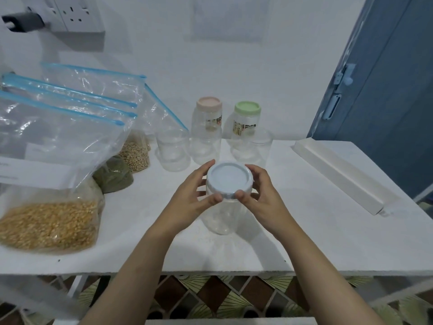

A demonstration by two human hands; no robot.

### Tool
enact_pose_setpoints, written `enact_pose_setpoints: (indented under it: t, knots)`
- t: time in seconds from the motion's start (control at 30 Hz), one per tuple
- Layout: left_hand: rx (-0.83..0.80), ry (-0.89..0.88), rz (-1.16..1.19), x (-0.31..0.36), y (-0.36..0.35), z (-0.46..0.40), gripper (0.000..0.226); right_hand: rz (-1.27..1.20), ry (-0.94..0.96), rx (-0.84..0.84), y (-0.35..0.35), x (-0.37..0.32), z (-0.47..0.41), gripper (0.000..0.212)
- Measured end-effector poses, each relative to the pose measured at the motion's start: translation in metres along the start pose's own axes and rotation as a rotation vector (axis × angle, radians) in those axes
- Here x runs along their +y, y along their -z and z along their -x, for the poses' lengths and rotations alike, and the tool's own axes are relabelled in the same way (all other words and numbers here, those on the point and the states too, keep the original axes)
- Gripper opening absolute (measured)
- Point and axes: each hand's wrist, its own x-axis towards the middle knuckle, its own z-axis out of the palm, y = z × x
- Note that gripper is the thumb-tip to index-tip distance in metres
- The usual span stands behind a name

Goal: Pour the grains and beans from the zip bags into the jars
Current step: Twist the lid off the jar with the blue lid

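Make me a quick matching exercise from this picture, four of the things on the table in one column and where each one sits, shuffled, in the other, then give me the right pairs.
Things
1. blue-lidded jar
2. green-lidded jar
3. pink-lidded jar
4. bag of yellow grains

Places
A. back row, left of the other lidded jar there
B. near left of the table
C. centre, between both hands
D. back row, rightmost lidded jar

Pairs: 1-C, 2-D, 3-A, 4-B
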Motion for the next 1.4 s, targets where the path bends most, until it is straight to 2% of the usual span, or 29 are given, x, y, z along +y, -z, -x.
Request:
enact_pose_setpoints:
  t: [0.17,0.37,0.43,0.6,0.73,0.8,0.93,1.0,1.13,1.2,1.27,1.37,1.4]
  knots:
    - [-0.004,0.028,0.034,0.003,-0.001,0.002,0.09,0.0,0.022,0.018,0.0,0.002,0.001,0.066]
    - [0.03,0.05,0.135,-0.002,-0.007,0.006,0.083,-0.009,0.054,-0.005,0.002,0.005,0.003,0.072]
    - [0.027,0.05,0.145,-0.005,-0.007,0.007,0.079,-0.018,0.044,-0.016,0.003,0.005,0.003,0.066]
    - [0.038,0.047,0.137,-0.003,-0.01,0.009,0.074,-0.06,-0.002,0.082,0.01,0.013,0.001,0.045]
    - [0.053,0.041,0.14,-0.006,-0.011,0.01,0.073,0.003,0.029,0.002,0.003,0.008,0.006,0.066]
    - [0.051,0.037,0.145,-0.006,-0.012,0.01,0.074,0.005,0.033,0.009,0.003,0.01,0.006,0.067]
    - [0.048,0.04,0.154,-0.005,-0.013,0.011,0.073,-0.131,0.01,0.105,0.011,0.011,0.006,0.04]
    - [0.05,0.038,0.158,-0.005,-0.013,0.01,0.072,-0.139,0.004,0.098,0.011,0.009,0.006,0.032]
    - [0.053,0.023,0.189,-0.005,-0.014,0.011,0.074,-0.019,0.013,0.035,0.005,0.003,0.009,0.062]
    - [0.046,0.019,0.206,-0.004,-0.014,0.012,0.073,-0.007,0.014,0.048,0.006,0.003,0.007,0.07]
    - [0.042,0.019,0.213,-0.004,-0.013,0.011,0.074,-0.067,0.006,0.086,0.009,0.004,0.006,0.063]
    - [0.043,0.025,0.218,-0.004,-0.013,0.011,0.073,-0.159,-0.013,0.133,0.013,0.006,0.007,0.034]
    - [0.045,0.026,0.222,-0.004,-0.013,0.011,0.072,-0.16,-0.016,0.128,0.013,0.006,0.008,0.03]
